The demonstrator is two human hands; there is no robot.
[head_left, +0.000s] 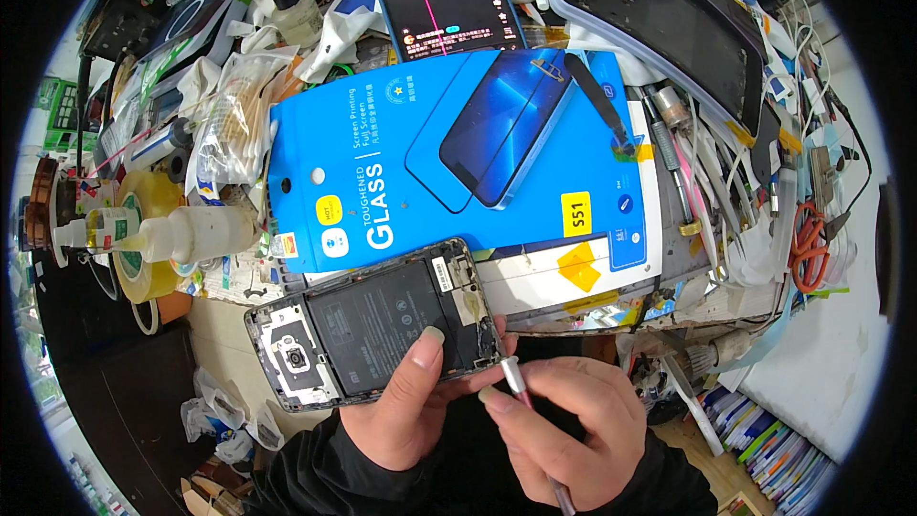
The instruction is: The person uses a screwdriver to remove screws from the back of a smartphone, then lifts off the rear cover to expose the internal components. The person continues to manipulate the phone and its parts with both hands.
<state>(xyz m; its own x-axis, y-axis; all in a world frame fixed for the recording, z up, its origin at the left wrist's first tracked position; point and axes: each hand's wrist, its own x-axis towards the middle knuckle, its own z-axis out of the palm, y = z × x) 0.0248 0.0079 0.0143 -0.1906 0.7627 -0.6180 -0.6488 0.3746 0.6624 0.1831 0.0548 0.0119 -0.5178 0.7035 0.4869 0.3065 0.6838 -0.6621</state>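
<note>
An opened smartphone [377, 320] lies tilted in my left hand [406, 401]. Its back cover is off, so the black battery [377, 325] and the camera module [294, 357] show. My left thumb presses on the battery side, and the other fingers reach underneath, mostly hidden. My right hand [578, 420] pinches a thin reddish cable with a white plug [516, 377] between thumb and fingers. The plug's tip is at the phone's right-hand short edge, near the corner. Whether it sits inside the port I cannot tell.
Just beyond the phone lies a blue glass-protector package [373, 153] with black tweezers [597, 96] on it. Behind stands a lit phone [444, 0]. A white squeeze bottle [196, 234] is at left; tools and red-handled scissors [810, 248] crowd the right. The bench edge [573, 325] runs beyond my hands.
</note>
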